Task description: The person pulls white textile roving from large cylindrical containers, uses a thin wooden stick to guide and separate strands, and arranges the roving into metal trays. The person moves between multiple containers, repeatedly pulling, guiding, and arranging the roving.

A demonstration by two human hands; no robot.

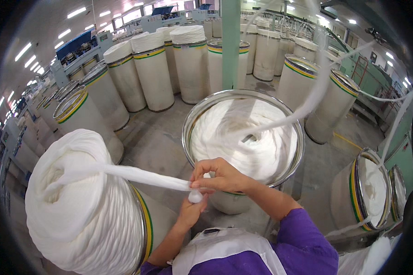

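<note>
A thick white cotton sliver runs from the hollow of a tall coiled sliver stack at the left across to my hands. My right hand pinches it between thumb and fingertips, near its end. Just below, my left hand is closed on the end part, and a small white tuft bulges out between its fingers. The left fingers are partly hidden. Beyond my hands stands an open can with a metal rim, holding coiled white sliver. Another sliver strand, blurred, drops into it from above.
The overfull left can tilts in close by my left arm. Several tall cans line the far side behind a green post. At the right, an open can stands beside green machinery, with strands hanging over it.
</note>
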